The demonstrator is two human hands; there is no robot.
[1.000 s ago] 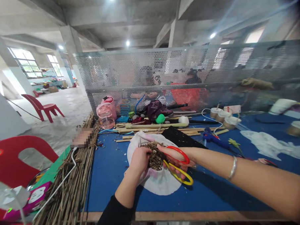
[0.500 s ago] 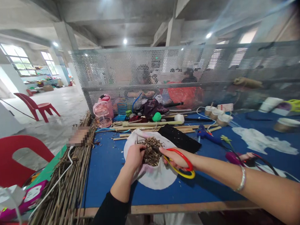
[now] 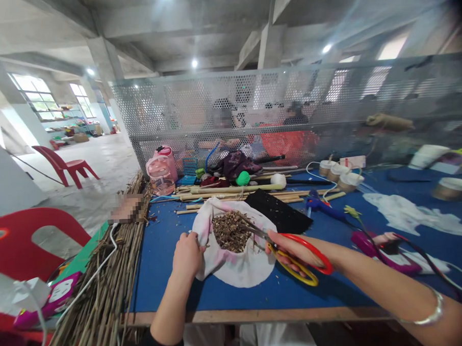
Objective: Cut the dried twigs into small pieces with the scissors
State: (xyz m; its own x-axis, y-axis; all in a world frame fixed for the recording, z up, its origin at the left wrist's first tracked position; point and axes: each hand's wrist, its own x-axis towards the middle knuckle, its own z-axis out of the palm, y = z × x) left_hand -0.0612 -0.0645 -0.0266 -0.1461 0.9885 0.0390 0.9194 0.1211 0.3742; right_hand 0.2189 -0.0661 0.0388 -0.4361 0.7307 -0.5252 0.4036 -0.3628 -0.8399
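Observation:
A white cloth lies on the blue table with a heap of brown chopped plant bits on it. My left hand is closed on the cloth's left edge. My right hand grips scissors with one red and one yellow handle. The blades point left, to the heap's right edge.
A bundle of dry stalks lies along the table's left edge. Bamboo sticks, a black mat, a pink jug, small cups and a blue tool sit behind. A perforated metal screen has people behind it. Red chairs stand at left.
My left hand left the heap and took hold of the cloth's left edge. My right hand drew back to the right with the scissors, out of the heap.

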